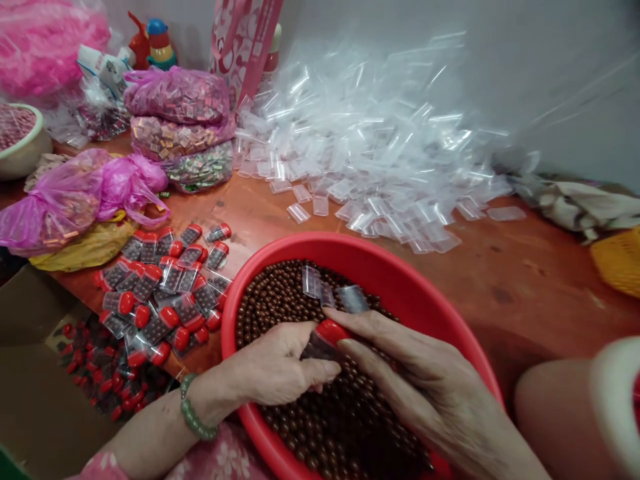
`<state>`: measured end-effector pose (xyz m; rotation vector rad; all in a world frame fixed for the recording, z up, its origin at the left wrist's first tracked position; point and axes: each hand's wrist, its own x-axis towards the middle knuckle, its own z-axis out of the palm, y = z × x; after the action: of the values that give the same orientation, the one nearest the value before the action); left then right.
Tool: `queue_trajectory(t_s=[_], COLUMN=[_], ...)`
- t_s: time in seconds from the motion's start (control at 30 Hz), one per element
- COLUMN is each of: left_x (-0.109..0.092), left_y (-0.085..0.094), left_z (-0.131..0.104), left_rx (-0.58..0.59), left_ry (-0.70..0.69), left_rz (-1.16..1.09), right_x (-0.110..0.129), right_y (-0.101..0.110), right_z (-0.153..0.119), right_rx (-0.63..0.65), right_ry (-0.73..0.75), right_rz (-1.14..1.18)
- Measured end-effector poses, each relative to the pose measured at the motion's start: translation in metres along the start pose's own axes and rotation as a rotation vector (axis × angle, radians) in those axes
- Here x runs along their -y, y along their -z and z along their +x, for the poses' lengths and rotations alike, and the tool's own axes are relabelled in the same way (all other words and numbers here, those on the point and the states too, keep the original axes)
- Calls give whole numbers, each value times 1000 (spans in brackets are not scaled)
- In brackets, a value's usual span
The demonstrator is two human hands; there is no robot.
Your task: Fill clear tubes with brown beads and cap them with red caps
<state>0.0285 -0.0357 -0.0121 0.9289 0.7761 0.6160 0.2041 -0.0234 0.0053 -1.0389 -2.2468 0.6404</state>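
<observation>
container (327,338) pinched between fingers (370,327)

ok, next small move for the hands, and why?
Probably press the red cap firmly down on the small clear case: the right hand has its fingertips on the cap while the left hand grips the case body above the brown beads. I can't tell whether the cap is fully seated.

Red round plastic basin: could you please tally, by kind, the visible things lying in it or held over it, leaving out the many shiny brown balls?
Clear flat plastic sleeves on the brown balls: 3
Red-capped plastic case, held: 1
Total: 4
</observation>
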Motion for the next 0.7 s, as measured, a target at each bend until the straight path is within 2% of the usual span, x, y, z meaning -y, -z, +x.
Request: queue_trajectory(t_s=[0.1, 0.23, 0.33, 0.43, 0.7], left_x=[3, 0, -3, -2, 7], left_y=[1, 1, -1, -3, -4], left_z=[0, 0, 2, 4, 5], left_rx=[19, -42, -87, -80, -52], left_ry=[19, 47, 51, 36, 125], left_rz=[-96, -179, -268, -346, -524], right_x=[3, 6, 6, 6, 9], right_y=[-4, -14, -23, -28, -25], right_z=[-1, -1, 1, 3, 10], right_rx=[7, 36, -7, -34, -55], right_ry=[65, 183, 227, 291, 379], right_rz=[-127, -351, -493, -621, -736])
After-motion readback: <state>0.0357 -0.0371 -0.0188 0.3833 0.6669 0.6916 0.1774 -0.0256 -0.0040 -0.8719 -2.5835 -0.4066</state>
